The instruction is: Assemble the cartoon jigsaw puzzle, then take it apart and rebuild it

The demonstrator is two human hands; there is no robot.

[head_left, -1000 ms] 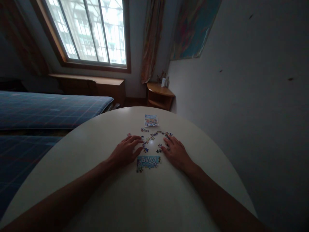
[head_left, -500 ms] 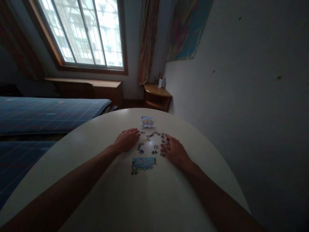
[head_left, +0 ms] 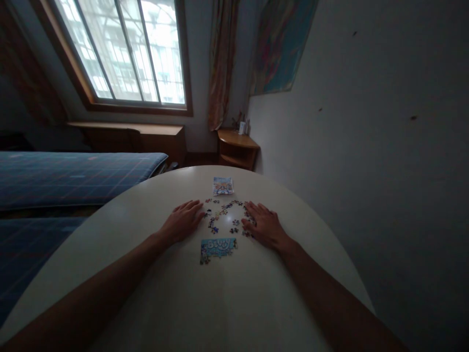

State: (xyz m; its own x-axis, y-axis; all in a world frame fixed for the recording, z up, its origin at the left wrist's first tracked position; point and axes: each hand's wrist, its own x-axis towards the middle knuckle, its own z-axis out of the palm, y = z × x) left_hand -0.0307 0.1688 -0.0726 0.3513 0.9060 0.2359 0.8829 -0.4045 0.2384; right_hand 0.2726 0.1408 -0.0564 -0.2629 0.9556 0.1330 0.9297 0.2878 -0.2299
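Loose jigsaw pieces (head_left: 215, 218) lie in a rough ring on the white table. My left hand (head_left: 183, 220) rests on the tabletop left of them, fingers stretched out, its tips close to a few pieces. On the right side of the ring, my right hand (head_left: 266, 225) lies with fingers spread over some pieces, partly hiding them. Nearer to me is a joined part of the jigsaw (head_left: 219, 247), blue with white lettering and a jagged lower edge. Beyond the ring lies a small printed packet (head_left: 223, 186).
The round white table (head_left: 227, 303) has its right edge close to a wall (head_left: 351, 161). A bed with a blue checked mattress (head_left: 80, 176) stands at the left. Behind are a wooden corner shelf (head_left: 238, 139) and a long desk (head_left: 154, 129) under the window.
My left hand has drawn back to the left, uncovering several pieces. My right hand has shifted slightly left, with its fingers farther over the pieces. The joined part stays in place.
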